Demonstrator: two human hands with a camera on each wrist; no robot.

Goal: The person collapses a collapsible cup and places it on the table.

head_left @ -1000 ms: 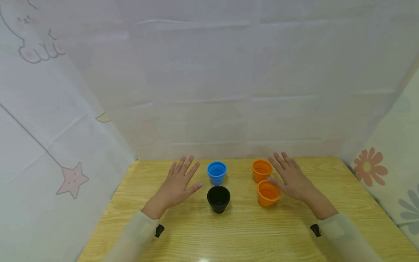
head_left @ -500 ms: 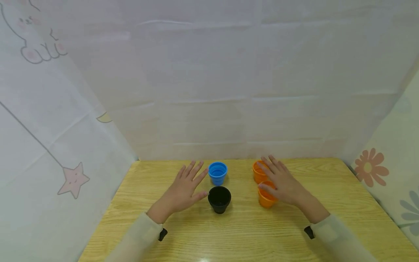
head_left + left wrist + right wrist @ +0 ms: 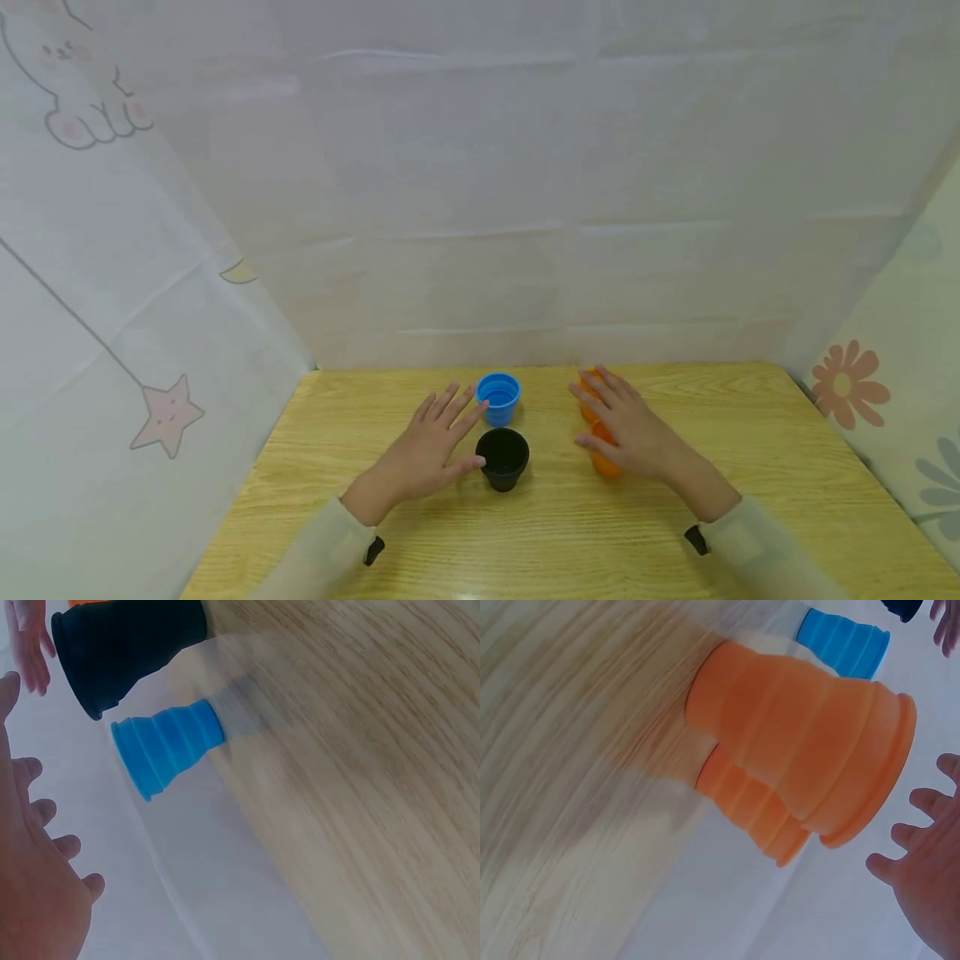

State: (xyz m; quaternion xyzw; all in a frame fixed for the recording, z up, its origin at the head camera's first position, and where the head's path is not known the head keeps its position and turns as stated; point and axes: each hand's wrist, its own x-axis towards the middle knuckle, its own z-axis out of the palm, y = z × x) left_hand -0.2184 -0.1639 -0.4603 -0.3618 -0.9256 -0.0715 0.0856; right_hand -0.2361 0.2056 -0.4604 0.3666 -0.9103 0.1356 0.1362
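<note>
Head view shows us left hand (image 3: 422, 454) near black cup (image 3: 503, 475) and blue cup (image 3: 501, 410), right hand (image 3: 636, 433) above orange cups (image 3: 802, 739); both spread, empty, perhaps so cups stand undisturbed on the table (image 3: 465, 554).

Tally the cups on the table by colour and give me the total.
Orange cups: 2
Blue cup: 1
Black cup: 1
Total: 4
</note>
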